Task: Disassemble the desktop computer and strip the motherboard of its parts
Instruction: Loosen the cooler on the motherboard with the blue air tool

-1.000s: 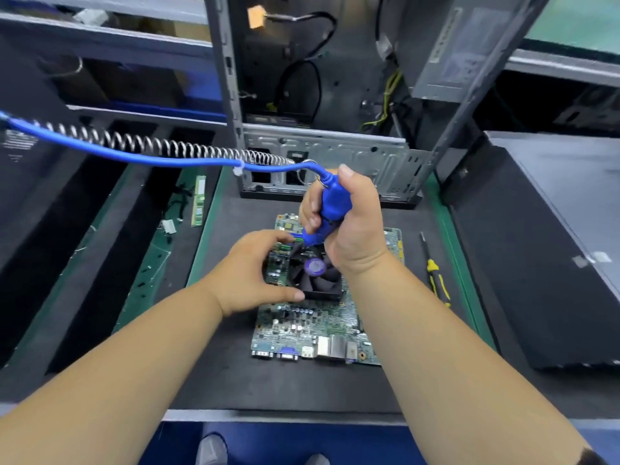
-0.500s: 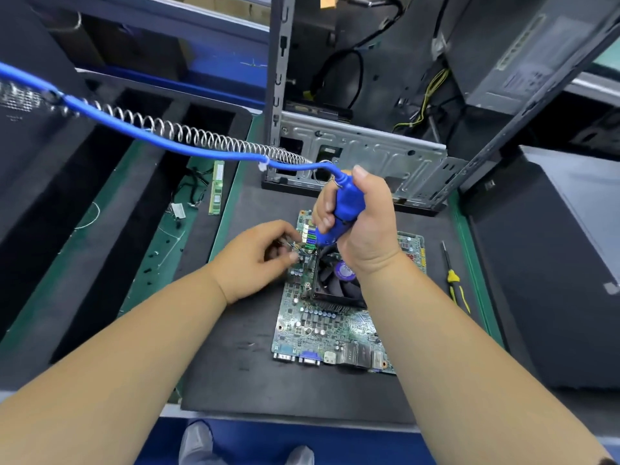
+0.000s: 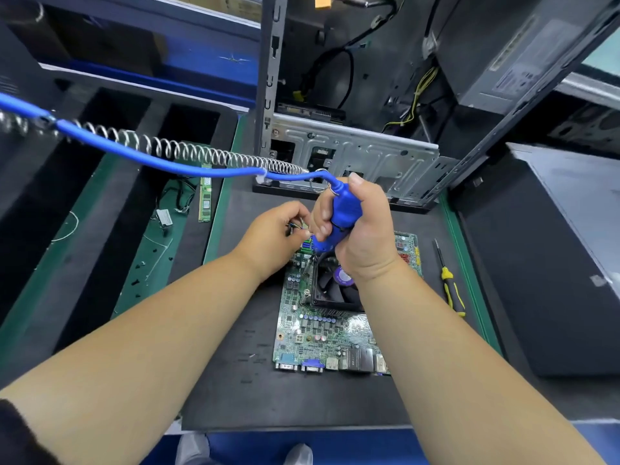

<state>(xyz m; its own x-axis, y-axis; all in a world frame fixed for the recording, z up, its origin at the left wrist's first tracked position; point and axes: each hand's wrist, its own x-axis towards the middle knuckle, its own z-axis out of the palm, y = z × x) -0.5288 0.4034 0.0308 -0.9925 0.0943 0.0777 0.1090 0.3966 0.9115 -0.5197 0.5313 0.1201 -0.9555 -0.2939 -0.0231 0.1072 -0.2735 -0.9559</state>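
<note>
A green motherboard, studded with small capacitors and edged by metal rear ports, lies flat on a matte black mat, in front of the opened sheet-metal computer case. A square black cooler fan with a purple hub label sits on the board; the label's print is too small to read. The right hand is wrapped in a full fist around a blue powered screwdriver, thumb pointing up, the tool's tip angled down at the fan's far left corner. A smooth blue hose and a coiled wire spring run from the tool's top to the left. The left hand has its fingers curled, pinching thin wires at the board's far left edge. A yellow-and-black hand screwdriver lies right of the board. A green memory stick rests on the green surface to the left.
</note>
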